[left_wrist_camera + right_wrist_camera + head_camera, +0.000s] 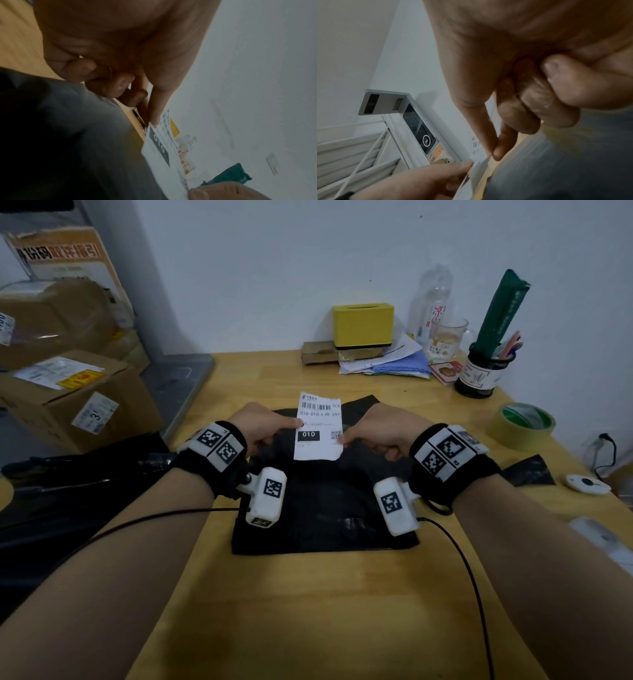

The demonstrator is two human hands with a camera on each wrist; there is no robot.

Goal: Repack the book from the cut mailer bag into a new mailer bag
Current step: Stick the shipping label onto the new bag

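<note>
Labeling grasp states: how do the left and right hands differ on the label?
The left hand pinches the label at its left edge, about mid-height; the right hand pinches the right edge, lower down. The left thumb tip lies flat on the printed face; the right grip takes only the margin beside the QR code. Both pinch with thumb and forefinger, other fingers curled, holding the label above the black bag.
</note>
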